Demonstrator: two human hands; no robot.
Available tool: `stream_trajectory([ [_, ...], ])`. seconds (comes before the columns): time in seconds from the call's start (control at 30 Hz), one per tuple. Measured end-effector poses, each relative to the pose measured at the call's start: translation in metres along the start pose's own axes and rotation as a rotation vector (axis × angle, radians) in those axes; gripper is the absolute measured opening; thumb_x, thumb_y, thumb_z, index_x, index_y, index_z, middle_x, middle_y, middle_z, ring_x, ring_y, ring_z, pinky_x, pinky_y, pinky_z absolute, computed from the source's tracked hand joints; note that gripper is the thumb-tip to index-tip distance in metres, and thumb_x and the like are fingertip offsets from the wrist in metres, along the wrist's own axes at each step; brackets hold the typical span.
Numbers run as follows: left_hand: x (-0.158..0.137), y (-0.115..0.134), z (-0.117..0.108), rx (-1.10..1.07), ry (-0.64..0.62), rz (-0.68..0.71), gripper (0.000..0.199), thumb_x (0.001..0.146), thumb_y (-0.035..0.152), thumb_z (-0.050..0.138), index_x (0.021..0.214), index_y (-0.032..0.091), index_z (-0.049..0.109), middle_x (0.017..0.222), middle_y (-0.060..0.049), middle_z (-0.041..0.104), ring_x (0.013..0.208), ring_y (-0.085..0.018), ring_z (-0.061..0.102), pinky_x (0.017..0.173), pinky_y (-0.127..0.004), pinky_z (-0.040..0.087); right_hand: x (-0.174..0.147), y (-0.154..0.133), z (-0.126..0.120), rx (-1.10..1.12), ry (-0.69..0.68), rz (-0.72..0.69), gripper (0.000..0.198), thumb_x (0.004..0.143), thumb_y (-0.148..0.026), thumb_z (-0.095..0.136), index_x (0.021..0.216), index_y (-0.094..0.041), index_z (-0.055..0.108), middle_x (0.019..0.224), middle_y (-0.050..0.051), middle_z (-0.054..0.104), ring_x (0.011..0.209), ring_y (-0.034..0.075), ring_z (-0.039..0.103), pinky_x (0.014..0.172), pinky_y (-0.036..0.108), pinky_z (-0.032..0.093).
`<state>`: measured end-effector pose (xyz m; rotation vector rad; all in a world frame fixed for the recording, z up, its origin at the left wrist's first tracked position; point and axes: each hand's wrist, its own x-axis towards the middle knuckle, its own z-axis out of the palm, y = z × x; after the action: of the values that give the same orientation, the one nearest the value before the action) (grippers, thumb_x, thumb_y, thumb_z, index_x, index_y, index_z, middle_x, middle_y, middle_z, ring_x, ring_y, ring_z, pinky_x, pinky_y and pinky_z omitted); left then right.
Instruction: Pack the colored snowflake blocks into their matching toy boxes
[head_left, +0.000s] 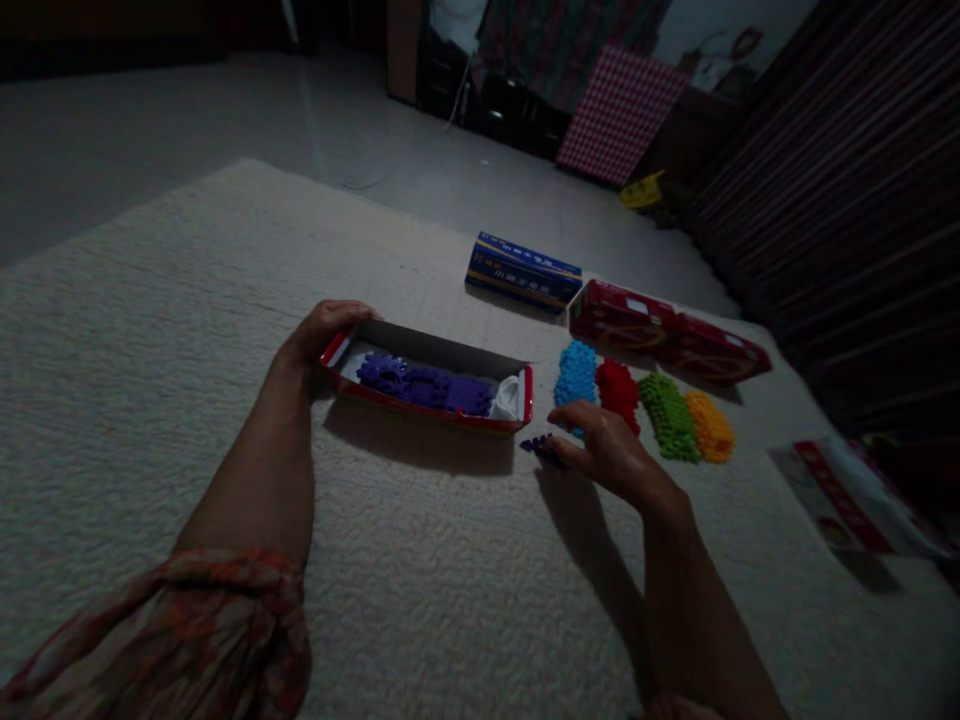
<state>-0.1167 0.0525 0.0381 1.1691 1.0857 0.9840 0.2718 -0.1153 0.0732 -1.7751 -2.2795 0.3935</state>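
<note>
My left hand [334, 325] grips the left end of an open box [480, 428] with red edges and a grey inside wall. Inside the box, several purple toothed, gear-like pieces [427, 388] lie in a row, with a white object [508, 398] I cannot make out at the right end. Just right of the box, my right hand [604, 445] hovers low with thumb and fingers apart. Its thumb reaches a small dark purple toothed piece [541, 447] on the mat. Beyond its fingers lies a stack of light blue pieces [576, 372], partly hidden by the hand.
Red [616, 390], green [670, 418] and orange [711, 427] stacks of pieces lie on the cream mat [420, 570]. Behind them stand a blue box [523, 272] and red boxes [660, 332]. A flat package [847, 495] lies far right, near a dark curtain [825, 180].
</note>
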Motion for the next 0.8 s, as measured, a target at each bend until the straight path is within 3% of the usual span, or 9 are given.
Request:
stream_trajectory([
  [0.17,-0.001,0.001,0.001,-0.018,0.013,0.001,0.018,0.073,0.036,0.074,0.076,0.018,0.076,0.065,-0.004,0.067,0.058,-0.019,0.060,0.055,-0.031,0.048,-0.009,-0.005,0.012,-0.018,-0.111,0.037,0.033,0.082,-0.012,0.068,0.114,-0.021,0.069,0.112,0.009,0.071,0.098,0.023,0.068,0.086,0.037,0.053],
  [0.37,0.000,-0.002,0.000,-0.017,0.011,0.028,0.020,0.073,0.037,0.073,0.077,0.017,0.075,0.065,-0.004,0.067,0.058,-0.019,0.059,0.055,-0.029,0.048,-0.010,-0.009,0.021,-0.059,-0.149,0.046,0.022,0.084,-0.010,0.062,0.102,-0.021,0.069,0.101,0.008,0.068,0.088,0.021,0.066,0.080,0.034,0.053],
  [0.43,0.001,-0.002,0.000,-0.009,0.010,0.029,0.021,0.072,0.037,0.073,0.076,0.017,0.076,0.065,-0.004,0.068,0.060,-0.019,0.060,0.057,-0.028,0.048,-0.010,-0.002,0.017,-0.037,-0.091,0.041,0.023,0.085,-0.016,0.064,0.107,-0.021,0.069,0.102,0.010,0.068,0.091,0.024,0.067,0.082,0.038,0.054],
  [0.6,0.002,-0.001,-0.001,0.008,-0.002,0.050,0.019,0.072,0.037,0.071,0.075,0.018,0.076,0.066,-0.005,0.068,0.061,-0.020,0.060,0.056,-0.029,0.048,-0.003,0.009,-0.009,0.048,0.197,0.019,0.041,0.087,-0.028,0.064,0.128,-0.022,0.063,0.107,0.012,0.067,0.094,0.029,0.068,0.083,0.046,0.057],
  [0.7,0.003,-0.002,-0.002,0.019,-0.007,0.049,0.019,0.072,0.037,0.071,0.074,0.019,0.075,0.068,-0.005,0.069,0.064,-0.021,0.061,0.058,-0.030,0.049,0.001,0.003,-0.017,0.154,0.248,0.011,0.031,0.087,-0.030,0.063,0.117,-0.024,0.065,0.101,0.010,0.065,0.087,0.026,0.069,0.078,0.042,0.059],
  [0.8,0.002,-0.003,-0.001,-0.012,0.000,0.038,0.019,0.073,0.037,0.073,0.074,0.019,0.076,0.066,-0.004,0.068,0.062,-0.020,0.060,0.058,-0.030,0.048,-0.001,-0.002,-0.009,0.271,0.219,0.025,0.019,0.086,-0.031,0.064,0.104,-0.024,0.063,0.097,0.008,0.065,0.083,0.024,0.070,0.075,0.039,0.060],
])
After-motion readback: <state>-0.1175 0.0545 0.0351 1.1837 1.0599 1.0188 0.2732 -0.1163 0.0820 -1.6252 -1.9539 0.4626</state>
